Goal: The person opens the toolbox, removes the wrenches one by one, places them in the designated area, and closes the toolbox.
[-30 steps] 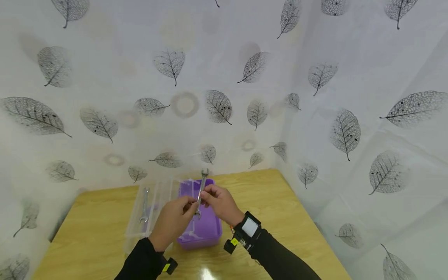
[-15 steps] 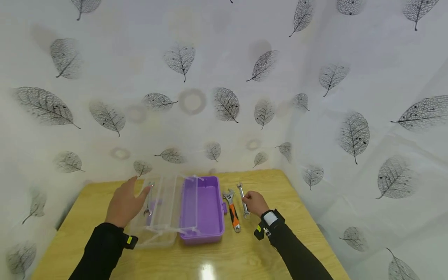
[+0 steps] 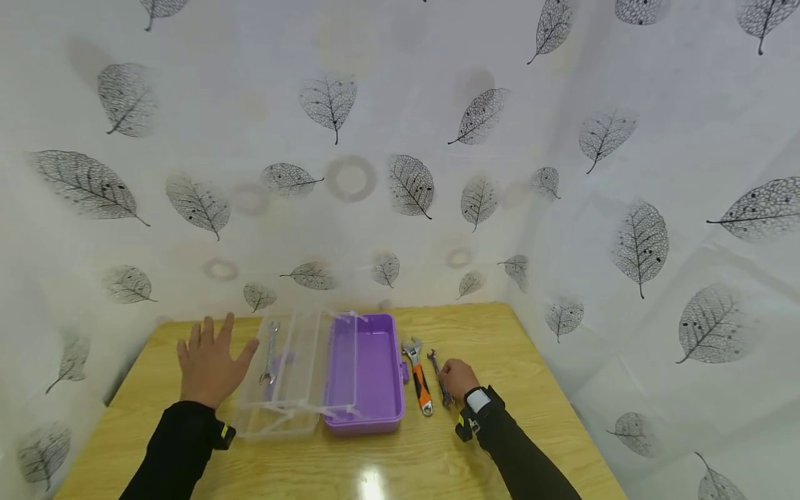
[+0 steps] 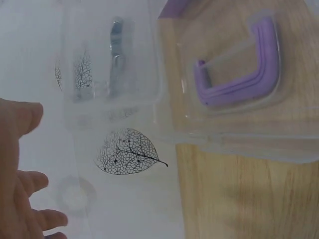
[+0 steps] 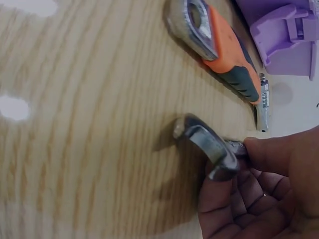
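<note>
The right hand (image 3: pixel 459 378) pinches a silver double-ended wrench (image 3: pixel 433 358) low over the wooden table, right of an adjustable wrench (image 3: pixel 420 382) with an orange and black handle. In the right wrist view the thumb and fingers of the right hand (image 5: pixel 259 189) hold the wrench's shank, and its open jaw end (image 5: pixel 212 147) points away from the palm. The left hand (image 3: pixel 211 362) hangs with spread fingers beside the clear lid; in the left wrist view the left hand (image 4: pixel 25 199) holds nothing. Another wrench (image 3: pixel 271 353) lies in a clear lid compartment.
A purple box (image 3: pixel 378 371) stands at the middle of the wooden table (image 3: pixel 300 472), its clear compartmented lid (image 3: pixel 275 417) folded out to the left. The lid bears a purple handle (image 4: pixel 269 59). Behind rises a white sheet printed with leaves (image 3: pixel 409 184).
The right hand has carried the wrench from above the box to the table's right side and lowered it. The left hand has let go of it and moved left, fingers spreading.
</note>
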Action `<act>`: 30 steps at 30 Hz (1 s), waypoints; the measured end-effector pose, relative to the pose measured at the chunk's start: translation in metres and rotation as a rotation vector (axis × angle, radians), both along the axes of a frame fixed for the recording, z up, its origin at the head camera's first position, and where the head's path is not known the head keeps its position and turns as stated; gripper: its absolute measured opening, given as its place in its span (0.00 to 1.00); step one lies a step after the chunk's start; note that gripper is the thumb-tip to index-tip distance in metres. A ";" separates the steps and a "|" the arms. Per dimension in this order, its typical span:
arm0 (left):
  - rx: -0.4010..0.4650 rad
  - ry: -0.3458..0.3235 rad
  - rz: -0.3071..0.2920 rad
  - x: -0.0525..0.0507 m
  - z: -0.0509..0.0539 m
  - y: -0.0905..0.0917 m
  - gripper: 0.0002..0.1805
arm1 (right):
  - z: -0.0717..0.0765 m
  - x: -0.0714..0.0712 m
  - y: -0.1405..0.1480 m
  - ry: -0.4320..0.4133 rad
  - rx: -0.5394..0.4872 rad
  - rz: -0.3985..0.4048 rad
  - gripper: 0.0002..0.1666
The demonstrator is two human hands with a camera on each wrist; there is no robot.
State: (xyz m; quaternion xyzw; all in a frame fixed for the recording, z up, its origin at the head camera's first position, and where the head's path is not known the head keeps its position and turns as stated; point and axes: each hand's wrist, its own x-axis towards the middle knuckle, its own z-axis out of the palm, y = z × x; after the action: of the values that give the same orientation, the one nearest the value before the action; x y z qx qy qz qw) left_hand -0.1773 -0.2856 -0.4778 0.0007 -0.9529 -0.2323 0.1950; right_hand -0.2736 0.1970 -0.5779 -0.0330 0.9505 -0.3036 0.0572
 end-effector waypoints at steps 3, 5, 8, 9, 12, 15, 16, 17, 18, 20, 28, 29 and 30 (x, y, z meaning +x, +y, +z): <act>-0.002 0.021 -0.005 -0.003 0.000 0.001 0.42 | -0.002 0.001 -0.001 0.033 -0.006 0.016 0.24; -0.001 0.025 -0.003 -0.006 0.001 0.001 0.42 | -0.001 0.002 -0.002 0.045 0.006 0.015 0.28; -0.007 0.021 0.000 -0.011 0.002 0.002 0.42 | 0.001 0.002 -0.005 0.072 0.069 0.003 0.29; -0.012 0.017 0.000 -0.013 0.002 0.002 0.42 | 0.001 0.002 -0.006 0.085 0.098 0.001 0.27; -0.025 0.004 -0.002 -0.017 0.000 0.004 0.42 | 0.003 0.003 -0.009 0.148 0.194 0.003 0.23; -0.034 -0.004 -0.006 -0.020 -0.001 0.006 0.43 | 0.002 0.003 -0.013 0.214 0.281 0.006 0.21; -0.038 -0.004 -0.008 -0.020 -0.001 0.006 0.43 | 0.001 0.003 -0.014 0.236 0.305 0.006 0.21; -0.044 -0.001 -0.009 -0.021 -0.001 0.007 0.43 | -0.001 0.003 -0.016 0.245 0.322 -0.002 0.21; -0.047 0.003 -0.012 -0.021 0.000 0.008 0.43 | -0.002 0.004 -0.018 0.261 0.348 -0.010 0.21; -0.052 0.008 -0.016 -0.020 0.002 0.010 0.43 | -0.005 0.003 -0.021 0.280 0.391 -0.022 0.21; -0.040 -0.010 -0.014 -0.017 0.009 0.011 0.42 | -0.011 0.002 -0.023 0.238 0.455 -0.005 0.19; -0.041 -0.017 -0.013 -0.017 0.008 0.011 0.42 | -0.009 0.002 -0.022 0.231 0.452 0.006 0.19; -0.041 -0.024 -0.013 -0.018 0.008 0.010 0.42 | -0.008 0.002 -0.021 0.234 0.450 0.017 0.18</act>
State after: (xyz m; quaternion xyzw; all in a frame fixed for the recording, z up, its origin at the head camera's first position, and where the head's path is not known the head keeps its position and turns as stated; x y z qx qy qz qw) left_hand -0.1951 -0.2754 -0.4703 -0.0068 -0.9597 -0.2138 0.1823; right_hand -0.2714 0.1763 -0.5857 -0.0622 0.9940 -0.0782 -0.0449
